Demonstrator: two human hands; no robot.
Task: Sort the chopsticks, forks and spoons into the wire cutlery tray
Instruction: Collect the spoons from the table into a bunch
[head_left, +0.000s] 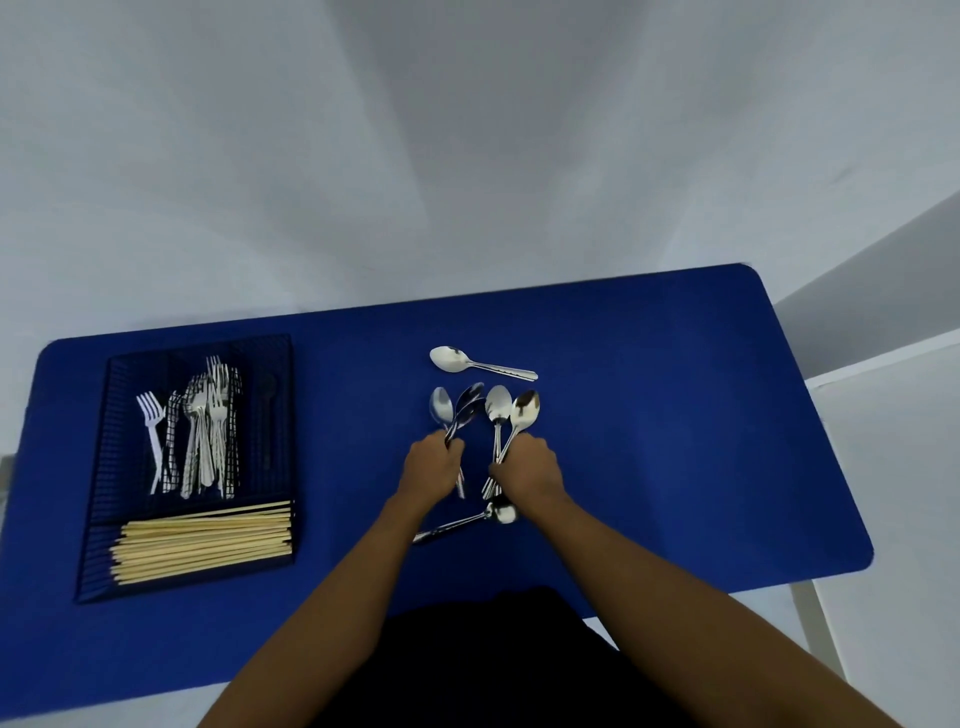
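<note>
A wire cutlery tray (98, 467) is seen at the left end of a blue table (675, 415). Its far compartments are filled with metal forks (208, 431), laid lengthwise with the tines pointing away, and a white fork (150, 415) is lodged in the leftmost slot. Its near compartment is taken up by a stack of pale chopsticks (202, 540), laid crosswise. Well to the right of the tray, out on the table, both hands are clenched around cutlery. A left bundle of spoons (457, 410) is gripped by the handles in the left hand (428, 470), the bowls fanned out and pointing away. A right bundle of spoons (511, 413) is gripped in the same manner by the right hand (530, 470), which is held farther from the tray, just beside the left hand. A single spoon (452, 359) is left lying right of the tray beyond both bundles, level with the tray's far edge, its handle pointing away from the tray. A loose spoon (501, 512) is seen level with the chopstick compartment, partly hidden under the wrists, its handle directed back toward the tray. How many spoons are held in each hand cannot be told.
</note>
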